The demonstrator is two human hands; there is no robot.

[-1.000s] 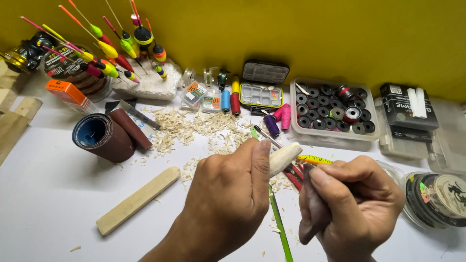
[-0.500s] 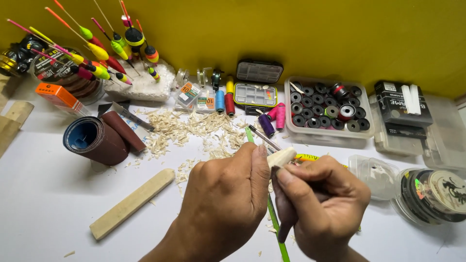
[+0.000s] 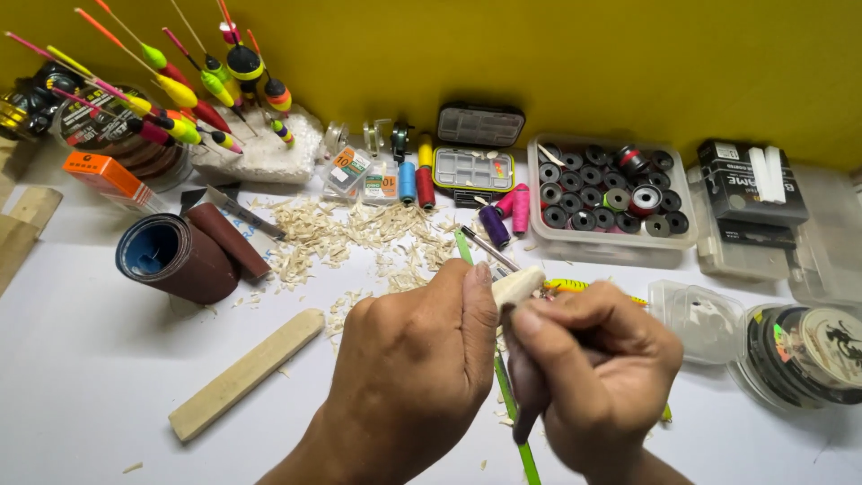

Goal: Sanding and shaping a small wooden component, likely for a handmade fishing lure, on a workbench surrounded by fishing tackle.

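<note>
My left hand point(image 3: 415, 359) is closed around a small pale wooden piece point(image 3: 517, 285), whose rounded tip sticks out past my thumb. My right hand point(image 3: 600, 368) pinches a strip of dark brown sandpaper point(image 3: 524, 382) and presses it against the underside of that wooden tip. Both hands are close together over the white table point(image 3: 81, 359). A thin green stick point(image 3: 512, 422) lies on the table beneath them, partly hidden by my hands.
Wood shavings point(image 3: 359, 235) are scattered behind the hands. A sandpaper roll point(image 3: 175, 256) and a wooden slat point(image 3: 244, 373) lie at left. Coloured fishing floats point(image 3: 193, 99) stand at back left. A clear tray of spools point(image 3: 611, 198), small boxes and line reels point(image 3: 804, 346) sit at right.
My right hand has moved left and up, bringing the sandpaper strip onto the wooden tip. The view has shifted slightly; my left hand keeps its hold.
</note>
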